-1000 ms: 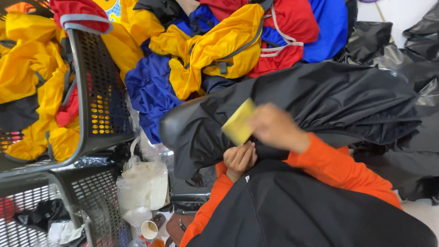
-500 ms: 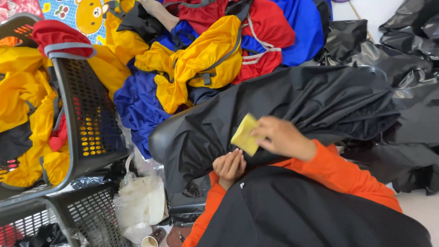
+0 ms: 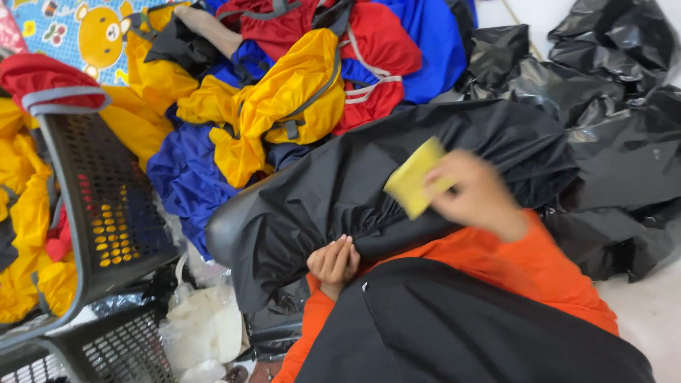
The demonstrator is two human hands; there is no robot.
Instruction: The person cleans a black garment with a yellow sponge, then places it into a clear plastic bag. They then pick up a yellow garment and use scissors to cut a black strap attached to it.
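A person's right hand pinches a yellow card against a rolled black garment lying across the lap, while the left hand, fingers curled shut, clamps the roll's near edge (bright jackets piled behind). Apparently 1 tagging step; next needs steady pressure.

We read this as a garment sorting or packing workroom, floor-level. Loose heap of yellow, red and blue nylon garments with straps, more stuffed in dark plastic crates, black plastic bags piled along the right on a pale floor. A cartoon play mat underneath hints at a home-run setup.
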